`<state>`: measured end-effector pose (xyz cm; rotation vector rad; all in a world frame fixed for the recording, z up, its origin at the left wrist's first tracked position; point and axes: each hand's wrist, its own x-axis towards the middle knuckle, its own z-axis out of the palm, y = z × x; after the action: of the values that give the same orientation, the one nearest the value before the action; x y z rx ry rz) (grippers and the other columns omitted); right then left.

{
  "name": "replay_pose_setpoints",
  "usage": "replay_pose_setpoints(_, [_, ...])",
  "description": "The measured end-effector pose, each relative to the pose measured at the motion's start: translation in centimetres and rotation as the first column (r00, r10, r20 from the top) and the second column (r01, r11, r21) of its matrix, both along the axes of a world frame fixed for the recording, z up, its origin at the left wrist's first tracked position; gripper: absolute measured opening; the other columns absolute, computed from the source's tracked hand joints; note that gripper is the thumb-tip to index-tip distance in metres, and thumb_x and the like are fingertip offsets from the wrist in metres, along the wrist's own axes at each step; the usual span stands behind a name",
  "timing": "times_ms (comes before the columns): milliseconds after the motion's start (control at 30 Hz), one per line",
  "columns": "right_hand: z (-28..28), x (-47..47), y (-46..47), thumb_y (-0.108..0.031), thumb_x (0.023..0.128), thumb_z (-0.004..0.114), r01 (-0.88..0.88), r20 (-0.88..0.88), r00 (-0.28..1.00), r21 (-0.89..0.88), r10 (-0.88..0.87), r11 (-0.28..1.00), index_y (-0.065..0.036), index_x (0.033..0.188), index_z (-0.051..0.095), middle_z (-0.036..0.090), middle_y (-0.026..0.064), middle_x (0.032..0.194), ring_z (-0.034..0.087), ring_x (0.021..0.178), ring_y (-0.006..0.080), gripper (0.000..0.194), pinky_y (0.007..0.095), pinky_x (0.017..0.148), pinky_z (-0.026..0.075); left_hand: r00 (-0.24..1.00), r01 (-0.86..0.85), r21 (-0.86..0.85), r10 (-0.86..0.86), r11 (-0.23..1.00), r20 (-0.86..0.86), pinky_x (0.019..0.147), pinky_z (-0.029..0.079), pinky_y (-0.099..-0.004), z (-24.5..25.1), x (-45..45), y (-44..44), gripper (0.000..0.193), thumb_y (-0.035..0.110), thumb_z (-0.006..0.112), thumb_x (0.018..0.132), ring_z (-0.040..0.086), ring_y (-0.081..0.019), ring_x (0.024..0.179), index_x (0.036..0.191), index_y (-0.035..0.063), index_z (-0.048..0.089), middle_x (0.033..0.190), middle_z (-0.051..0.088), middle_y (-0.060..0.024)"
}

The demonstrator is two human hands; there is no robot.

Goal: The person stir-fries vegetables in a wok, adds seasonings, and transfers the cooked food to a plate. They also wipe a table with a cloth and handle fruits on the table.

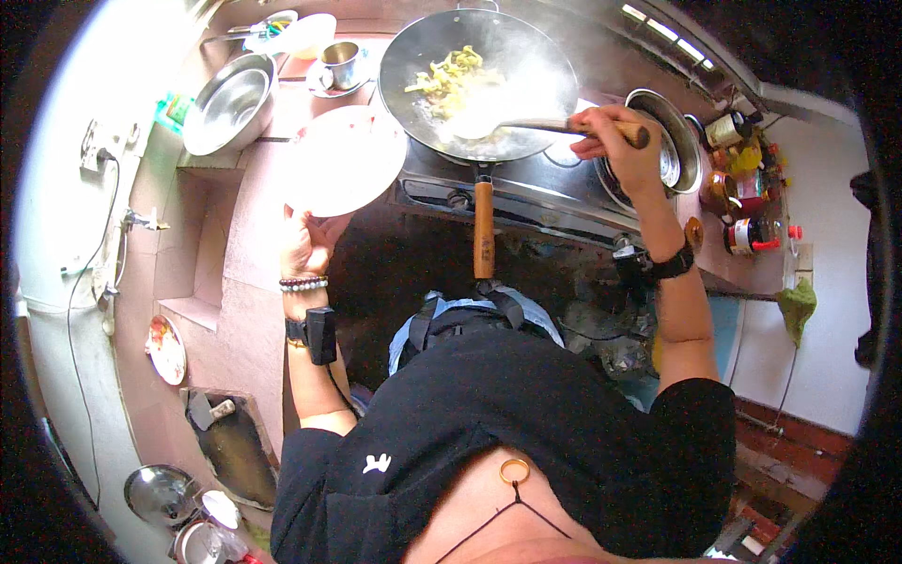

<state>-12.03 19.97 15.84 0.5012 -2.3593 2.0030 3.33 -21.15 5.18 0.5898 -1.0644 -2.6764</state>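
My left hand (pixel 310 243) grips the near rim of a white plate (pixel 345 166), which is tilted beside the wok and has a few reddish smears. In my right hand (pixel 624 144) is the wooden handle of a spatula (pixel 539 125); its head reaches into the wok and is blurred by steam and glare. The dark wok (pixel 409 60) sits on the gas stove (pixel 521 194), with its wooden handle (pixel 483 225) pointing toward me. Yellow-green cut food (pixel 451 77) lies in the wok, mostly toward its left side.
Left of the plate stand a metal basin (pixel 229 106) and a metal cup (pixel 341 65). Metal bowls (pixel 680 141) and several sauce bottles (pixel 750 236) are at the right. A cleaver (pixel 204 412) rests on a cutting board (pixel 236 448) at lower left, near a stained plate (pixel 169 349).
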Motion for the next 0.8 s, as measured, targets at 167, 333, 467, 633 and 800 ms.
replay_pose_setpoints(167, [0.1, -2.3, -2.2, -0.018, 0.092, 0.06, 0.084, 0.087, 0.993, -0.014, -0.083, 0.996, 0.005, 0.099, 0.064, 0.069, 0.016, 0.092, 0.07, 0.07, 0.0217, 0.024, 0.0277, 0.061, 0.059, 0.994, -0.093, 0.019, 0.092, 0.995, 0.055, 0.086, 0.053, -0.0579, -1.9, 1.8, 0.4, 0.052, 0.011, 0.059, 0.087, 0.058, -0.0414, 0.108, 0.135, 0.0159, 0.039, 0.127, 0.052, -0.0185])
replay_pose_setpoints(333, [11.5, -3.5, -1.9, -0.049, 0.088, 0.059, 0.066, 0.1, 0.99, 0.291, -0.099, 0.954, 0.002, 0.093, 0.066, 0.069, 0.0153, 0.089, 0.068, 0.058, 0.02, 0.051, 0.0268, 0.054, 0.058, 0.998, -0.061, 0.023, 0.06, 0.998, 0.021, 0.086, 0.053, -0.057, -3.1, 2.9, 0.8, 0.051, 0.012, 0.057, 0.089, 0.058, -0.0404, 0.11, 0.136, 0.0169, 0.038, 0.129, 0.051, -0.0182])
replay_pose_setpoints(467, [9.9, -4.8, -4.1, -0.047, 0.089, 0.06, 0.089, 0.17, 0.975, 0.296, -0.144, 0.951, 0.002, 0.088, 0.066, 0.069, 0.0156, 0.085, 0.068, 0.057, 0.0213, 0.049, 0.0289, 0.05, 0.059, 0.997, -0.073, 0.055, 0.071, 0.996, 0.04, 0.086, 0.054, -0.0549, -3.3, 3.5, 1.3, 0.051, 0.014, 0.057, 0.089, 0.058, -0.0382, 0.111, 0.136, 0.0163, 0.038, 0.13, 0.051, -0.0183])
replay_pose_setpoints(633, [3.3, -8.1, -4.6, -0.04, 0.091, 0.06, 0.114, 0.041, 0.993, -0.106, -0.11, 0.988, 0.008, 0.089, 0.063, 0.068, 0.0202, 0.085, 0.069, 0.061, 0.0248, 0.048, 0.0316, 0.056, 0.06, 0.996, -0.073, 0.056, 0.07, 0.996, 0.058, 0.086, 0.055, -0.0537, -3.5, 4.3, 1.8, 0.055, 0.016, 0.061, 0.086, 0.059, -0.0369, 0.111, 0.137, 0.0162, 0.038, 0.13, 0.051, -0.0182])
replay_pose_setpoints(800, [0.7, -5.5, -6.0, -0.04, 0.094, 0.056, 0.162, 0.028, 0.987, -0.125, -0.159, 0.979, 0.006, 0.092, 0.061, 0.067, 0.0211, 0.097, 0.07, 0.07, 0.0257, 0.046, 0.0317, 0.064, 0.06, 0.99, -0.042, 0.049, 0.035, 0.998, 0.136, 0.094, 0.048, -0.0574, -3.6, 5.2, 1.8, 0.052, 0.012, 0.053, 0.091, 0.051, -0.0365, 0.121, 0.139, 0.0189, 0.035, 0.135, 0.048, -0.0163])
